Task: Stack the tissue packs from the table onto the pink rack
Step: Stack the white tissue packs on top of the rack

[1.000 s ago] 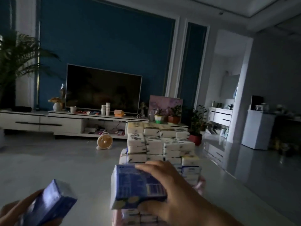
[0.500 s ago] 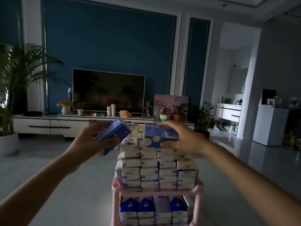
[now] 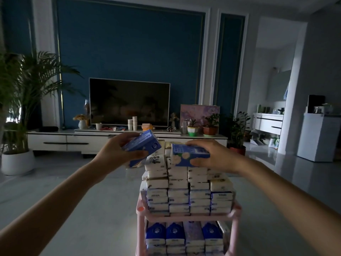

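dim lounge, right fingers (image 3: 198, 144) curl round tissue pack (image 3: 185, 154) atop stack (image 3: 184, 183).

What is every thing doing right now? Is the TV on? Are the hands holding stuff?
Left hand: grips a blue pack.
Left pack: tilted, in the air beside the pile.
Right hand: grips another blue pack.
Right pack: level, at the pile's top.
Pink rack: top shelf piled high, lower shelf filled.
TV: off, screen dark.

- Gripping two tissue packs: tilted pack (image 3: 143, 143) in left hand (image 3: 114, 154), flat pack (image 3: 190, 157) in right hand (image 3: 219, 157).
- Reaching over one pink rack (image 3: 184, 218).
- Facing one television (image 3: 129, 102).
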